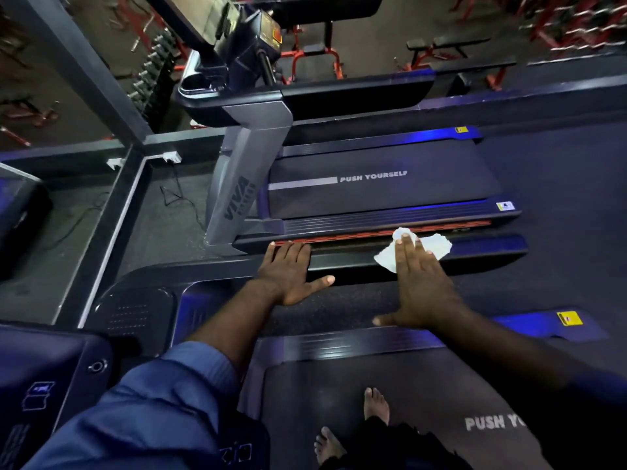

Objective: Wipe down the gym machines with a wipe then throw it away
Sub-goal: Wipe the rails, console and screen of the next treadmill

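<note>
A white wipe (436,245) lies flat on a dark handrail (475,247) between two treadmills. My right hand (420,283) presses down on the wipe with straight, spread fingers. My left hand (291,274) rests flat on the same handrail further left, fingers straight, thumb out, holding nothing. Beyond the rail sits the neighbouring treadmill (380,184) with "PUSH YOURSELF" on its belt.
I stand barefoot on a treadmill belt (390,395). Its console (51,385) is at the lower left. The other treadmill's grey upright (241,184) and console (237,39) rise at the centre left. Red benches (315,59) and dumbbell racks stand on the floor beyond.
</note>
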A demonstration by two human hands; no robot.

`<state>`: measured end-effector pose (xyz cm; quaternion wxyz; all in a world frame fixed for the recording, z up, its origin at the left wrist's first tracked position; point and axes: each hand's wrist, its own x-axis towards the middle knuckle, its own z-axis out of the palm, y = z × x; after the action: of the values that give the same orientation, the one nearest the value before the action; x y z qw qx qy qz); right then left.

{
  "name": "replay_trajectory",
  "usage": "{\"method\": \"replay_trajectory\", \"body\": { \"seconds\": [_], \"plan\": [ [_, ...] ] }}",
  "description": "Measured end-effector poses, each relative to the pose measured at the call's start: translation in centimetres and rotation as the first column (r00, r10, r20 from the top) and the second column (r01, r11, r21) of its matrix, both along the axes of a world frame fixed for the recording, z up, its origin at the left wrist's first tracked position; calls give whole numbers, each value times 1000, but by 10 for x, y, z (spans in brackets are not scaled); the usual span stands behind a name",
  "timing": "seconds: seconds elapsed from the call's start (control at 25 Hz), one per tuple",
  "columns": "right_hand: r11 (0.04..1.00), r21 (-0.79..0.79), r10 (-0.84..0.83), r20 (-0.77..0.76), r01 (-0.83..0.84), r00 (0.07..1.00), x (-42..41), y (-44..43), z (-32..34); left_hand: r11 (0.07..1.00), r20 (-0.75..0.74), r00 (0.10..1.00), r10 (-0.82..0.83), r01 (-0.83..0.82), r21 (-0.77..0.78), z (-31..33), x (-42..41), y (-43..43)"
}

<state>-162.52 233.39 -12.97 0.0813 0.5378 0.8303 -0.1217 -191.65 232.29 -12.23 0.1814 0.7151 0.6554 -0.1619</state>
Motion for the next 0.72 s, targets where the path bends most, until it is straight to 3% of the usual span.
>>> {"method": "replay_trajectory", "body": {
  "seconds": [0.08, 0.2, 0.32, 0.4, 0.52, 0.64, 0.72],
  "plan": [
    [1000, 10, 9, -41, -8, 999, -12, -13, -7, 1000, -9, 1000, -13, 13, 9, 2, 5, -1],
    [997, -3, 74, 33, -74, 997, 21, -15, 0, 998, -16, 998, -56, 56, 0, 6, 15, -6],
    [989, -12, -146, 52, 147, 988, 47, 1, 10, 999, -36, 998, -52, 52, 0, 2, 25, -8],
    [978, -34, -204, 8, 204, 979, 29, 6, 10, 999, -38, 999, -39, 39, -2, 1, 32, -8],
    [996, 11, -84, -24, 84, 996, 13, -1, -3, 1000, -55, 998, -16, 15, -18, 5, 40, -8],
    [993, 71, 96, -27, -94, 995, 55, 5, -10, 996, -71, 997, 2, -8, -84, 13, 45, -3],
    [991, 114, 70, -35, -66, 997, 82, 21, -16, 994, -71, 997, 35, -42, -99, 15, 53, 3]
  ]
}}
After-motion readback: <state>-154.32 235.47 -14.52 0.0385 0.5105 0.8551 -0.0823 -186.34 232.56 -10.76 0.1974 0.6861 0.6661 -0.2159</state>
